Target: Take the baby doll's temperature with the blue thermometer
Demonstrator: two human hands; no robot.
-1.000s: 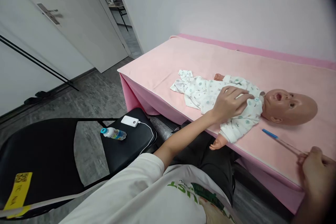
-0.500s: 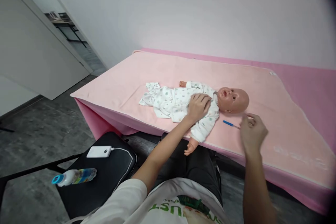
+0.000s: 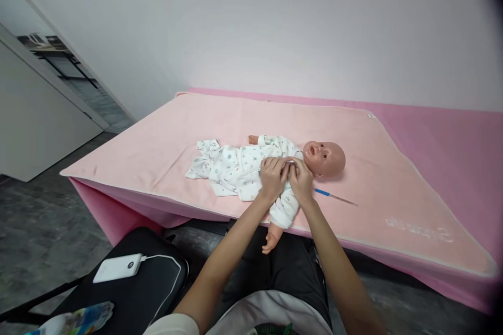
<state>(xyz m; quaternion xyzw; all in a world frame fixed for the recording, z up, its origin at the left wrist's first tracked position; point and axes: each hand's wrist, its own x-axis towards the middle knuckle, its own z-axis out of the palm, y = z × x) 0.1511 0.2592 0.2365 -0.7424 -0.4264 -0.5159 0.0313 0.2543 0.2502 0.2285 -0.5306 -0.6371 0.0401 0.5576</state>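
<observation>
A baby doll lies on its back on the pink blanket, its head to the right. It wears a white patterned baby outfit. My left hand rests on the doll's chest, its fingers bent and pinching the top's fabric. Close beside it, my right hand is closed on the same fabric just below the collar. The fingertips nearly meet, and they hide the exact spot they grip. Right of my right hand, below the doll's head, lies a thin stick with a blue end.
The pink blanket covers a table against a white wall. At lower left a black chair holds a white power bank with a cable and a bottle. The doll's near arm hangs over the table edge.
My right hand has moved left from beside the thin stick to the doll's chest, joining my left hand at the clothing. The camera view has shifted, showing more wall.
</observation>
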